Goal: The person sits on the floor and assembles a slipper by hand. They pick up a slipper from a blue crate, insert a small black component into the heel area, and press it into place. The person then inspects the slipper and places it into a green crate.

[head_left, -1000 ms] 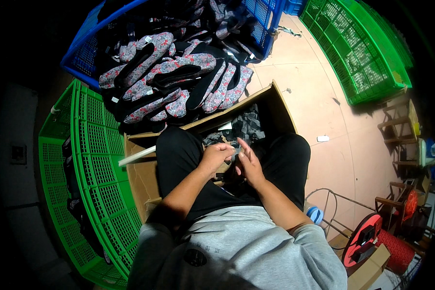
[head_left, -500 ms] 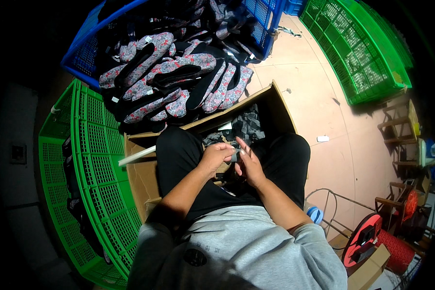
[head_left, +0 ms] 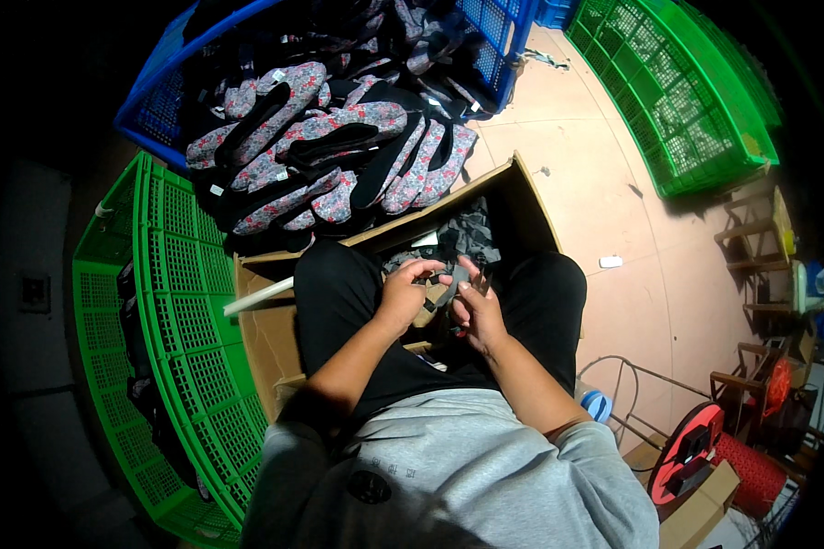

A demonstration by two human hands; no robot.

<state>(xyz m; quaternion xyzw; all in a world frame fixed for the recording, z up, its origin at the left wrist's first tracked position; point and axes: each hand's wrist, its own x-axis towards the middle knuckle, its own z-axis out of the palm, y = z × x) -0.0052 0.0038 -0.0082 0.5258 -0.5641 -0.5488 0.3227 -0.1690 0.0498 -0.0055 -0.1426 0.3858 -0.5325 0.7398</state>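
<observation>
My left hand (head_left: 409,291) is over the cardboard box (head_left: 529,194) between my knees, its fingers parted and nothing clearly held in them. Just to the right, my right hand (head_left: 482,313) has its thumb and fingers on a small grey fabric scrap (head_left: 459,277). The scrap's lower end is lost among the fingers. Under and beyond both hands, the box contains a heap of dark grey scraps (head_left: 471,236). A pale piece (head_left: 424,240) lies at the heap's left.
A blue crate (head_left: 146,128) at the far left is piled with floral and black slippers (head_left: 343,128). Green crates stand at the left (head_left: 188,302) and far right (head_left: 668,101). A white stick (head_left: 258,297) pokes out beside my left knee. A red round stool (head_left: 687,453) stands at right.
My hands have come slightly apart. The left fingers have loosened and spread, while the grey scrap now shows at my right hand's fingers.
</observation>
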